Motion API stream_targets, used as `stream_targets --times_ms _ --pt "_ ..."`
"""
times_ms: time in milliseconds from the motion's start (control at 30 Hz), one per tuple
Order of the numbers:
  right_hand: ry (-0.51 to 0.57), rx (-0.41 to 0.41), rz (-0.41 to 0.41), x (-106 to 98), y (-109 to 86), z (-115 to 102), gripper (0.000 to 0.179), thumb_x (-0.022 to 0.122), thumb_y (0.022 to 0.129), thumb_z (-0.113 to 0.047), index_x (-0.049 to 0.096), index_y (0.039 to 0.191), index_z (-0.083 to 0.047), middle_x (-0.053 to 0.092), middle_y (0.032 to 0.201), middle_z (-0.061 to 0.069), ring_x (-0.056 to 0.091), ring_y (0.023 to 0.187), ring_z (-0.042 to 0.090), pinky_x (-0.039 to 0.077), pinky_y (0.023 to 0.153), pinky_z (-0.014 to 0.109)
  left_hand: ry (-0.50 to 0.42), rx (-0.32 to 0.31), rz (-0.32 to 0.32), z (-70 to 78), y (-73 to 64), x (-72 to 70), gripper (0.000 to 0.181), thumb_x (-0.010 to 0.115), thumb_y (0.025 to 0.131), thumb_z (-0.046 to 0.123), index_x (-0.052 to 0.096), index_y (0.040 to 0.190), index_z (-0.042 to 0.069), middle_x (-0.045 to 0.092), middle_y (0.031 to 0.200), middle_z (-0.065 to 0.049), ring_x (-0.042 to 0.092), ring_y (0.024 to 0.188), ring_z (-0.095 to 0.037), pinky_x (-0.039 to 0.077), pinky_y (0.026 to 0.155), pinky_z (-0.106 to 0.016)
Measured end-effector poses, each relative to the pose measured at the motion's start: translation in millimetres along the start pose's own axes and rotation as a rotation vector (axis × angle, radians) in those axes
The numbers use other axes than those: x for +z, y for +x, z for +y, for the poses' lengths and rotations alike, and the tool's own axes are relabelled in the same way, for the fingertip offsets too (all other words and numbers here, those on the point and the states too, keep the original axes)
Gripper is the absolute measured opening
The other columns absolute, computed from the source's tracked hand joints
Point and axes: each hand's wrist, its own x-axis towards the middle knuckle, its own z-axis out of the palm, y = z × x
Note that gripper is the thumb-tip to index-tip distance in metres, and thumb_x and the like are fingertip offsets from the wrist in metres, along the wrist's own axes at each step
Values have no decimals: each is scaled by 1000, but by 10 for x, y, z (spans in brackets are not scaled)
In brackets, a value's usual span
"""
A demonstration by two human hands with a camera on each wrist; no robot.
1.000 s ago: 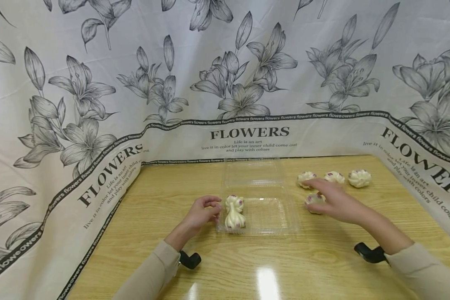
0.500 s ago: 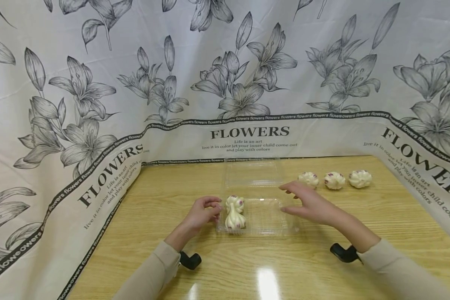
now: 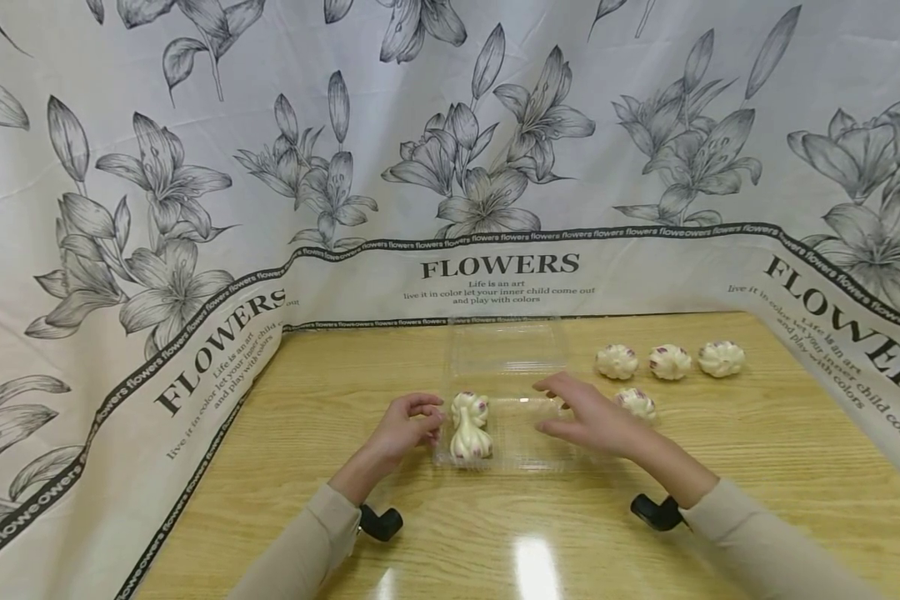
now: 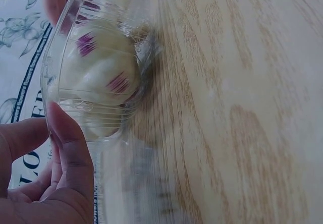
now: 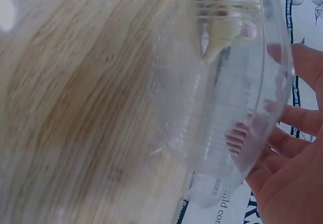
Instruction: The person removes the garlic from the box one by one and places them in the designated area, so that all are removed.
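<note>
In the head view, a clear plastic clamshell container (image 3: pixel 525 461) lies with its lid (image 3: pixel 506 346) folded back. Two cream garlic bulbs (image 3: pixel 470 442) with purple streaks sit in its left part, one behind the other. My left hand (image 3: pixel 407 429) pinches the container's left rim between thumb and fingers, plain in the left wrist view beside a garlic bulb (image 4: pixel 103 65). Over the container's right part, my right hand (image 3: pixel 588 417) has its fingers parted and holds nothing. The right wrist view shows those fingers (image 5: pixel 303 119) close to the clear wall, partly seen through it.
To the right of the container, one garlic bulb (image 3: pixel 637 403) lies beside my right hand. Behind it is a row of three more, including a middle bulb (image 3: pixel 670 362). A flower-printed cloth (image 3: pixel 495 292) encloses the back and sides of the wooden table (image 3: pixel 450 542).
My right hand has moved left from the nearest loose garlic bulb to over the container's right part, leaving that bulb on the table. My left hand has stayed at the container's left rim.
</note>
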Motion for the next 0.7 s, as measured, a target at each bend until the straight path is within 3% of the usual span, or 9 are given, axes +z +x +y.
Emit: stream_targets --times_ms 367,700 --pt "42 39 23 189 138 -45 58 74 95 -24 53 142 4 58 136 22 59 120 39 53 97 55 3 0 9 5 5 17 35 61 102 3 54 134 -10 62 95 -8 61 74 -16 56 66 -33" --pt "123 21 46 398 317 -145 55 74 94 -13 53 138 10 57 134 27 59 116 45 55 93 54 0 -5 4 20 -5 20 36 61 102 4 54 134 -10 62 95 -9 61 75 -16 56 67 -34"
